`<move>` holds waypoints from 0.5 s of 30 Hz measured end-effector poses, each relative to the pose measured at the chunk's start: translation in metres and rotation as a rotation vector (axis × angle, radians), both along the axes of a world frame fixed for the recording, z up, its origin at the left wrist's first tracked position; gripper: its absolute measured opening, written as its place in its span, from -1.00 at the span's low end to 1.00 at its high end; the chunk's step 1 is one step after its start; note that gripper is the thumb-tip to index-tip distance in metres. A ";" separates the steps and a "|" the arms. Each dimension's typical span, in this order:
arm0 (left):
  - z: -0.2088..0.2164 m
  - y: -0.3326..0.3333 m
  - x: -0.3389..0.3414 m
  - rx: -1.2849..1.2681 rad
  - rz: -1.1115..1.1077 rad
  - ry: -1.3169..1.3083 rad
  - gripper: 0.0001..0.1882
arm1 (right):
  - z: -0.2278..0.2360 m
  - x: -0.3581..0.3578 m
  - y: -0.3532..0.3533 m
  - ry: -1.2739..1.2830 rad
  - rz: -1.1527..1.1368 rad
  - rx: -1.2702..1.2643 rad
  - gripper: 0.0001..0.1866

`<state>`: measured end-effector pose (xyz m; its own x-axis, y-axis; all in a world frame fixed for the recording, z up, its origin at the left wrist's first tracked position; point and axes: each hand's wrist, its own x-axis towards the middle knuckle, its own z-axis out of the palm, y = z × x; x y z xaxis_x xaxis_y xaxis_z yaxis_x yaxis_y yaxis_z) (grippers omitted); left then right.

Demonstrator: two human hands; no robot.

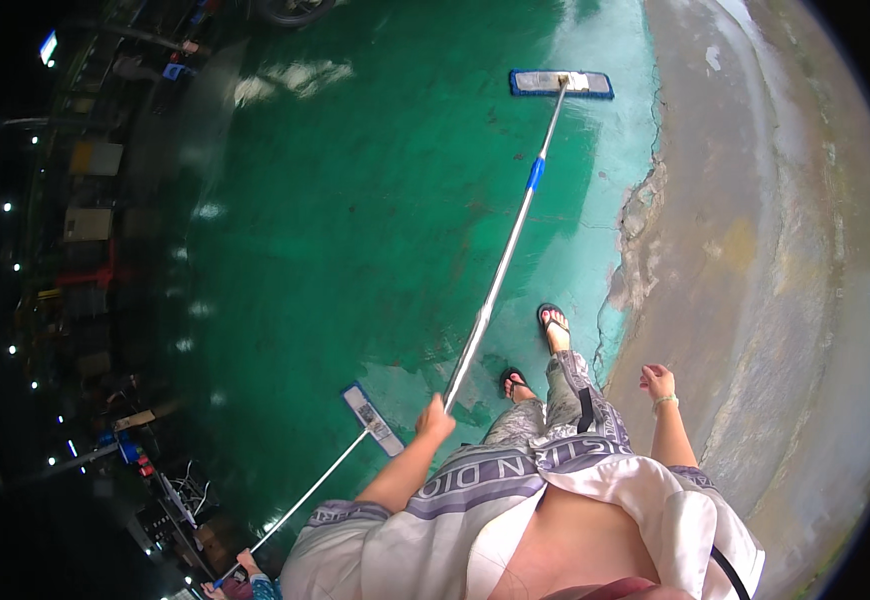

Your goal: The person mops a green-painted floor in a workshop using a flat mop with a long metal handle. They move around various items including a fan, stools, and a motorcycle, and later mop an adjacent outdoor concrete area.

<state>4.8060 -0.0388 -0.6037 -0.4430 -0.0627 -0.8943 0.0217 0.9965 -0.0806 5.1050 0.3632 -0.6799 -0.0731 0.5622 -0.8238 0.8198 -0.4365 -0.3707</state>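
Observation:
My left hand (pixel 435 420) is closed around the upper end of a long silver mop pole (pixel 500 270) with a blue collar partway along it. The pole slants away from me to a wide flat mop head (pixel 562 84), grey on top with a blue fringe, lying on the green floor (pixel 375 200) beside the paler strip. Off to my right, my right hand (pixel 658 382) hangs by my hip, a thin bracelet at its wrist. Its fingers are loosely bent and slightly apart, and nothing shows in them.
At the lower left, another person's hand (pixel 247 562) grips a second flat mop (pixel 373 420), its head close to my left arm. A cracked, broken edge (pixel 643 205) separates the green floor from bare concrete (pixel 715 250). Boxes (pixel 95 158) and equipment line the dark left side. A wheel (pixel 295 8) shows far ahead.

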 end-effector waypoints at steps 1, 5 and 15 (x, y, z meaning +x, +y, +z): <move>-0.022 0.044 -0.034 0.035 0.001 0.043 -0.60 | 0.000 0.000 0.007 0.012 -0.019 0.010 -0.70; -0.084 0.204 -0.158 0.138 0.030 0.114 -0.62 | 0.009 0.005 0.033 0.075 -0.066 0.067 -0.70; 0.032 0.276 -0.219 0.236 -0.216 0.318 -0.67 | 0.042 -0.104 0.037 -0.075 0.612 0.239 -0.58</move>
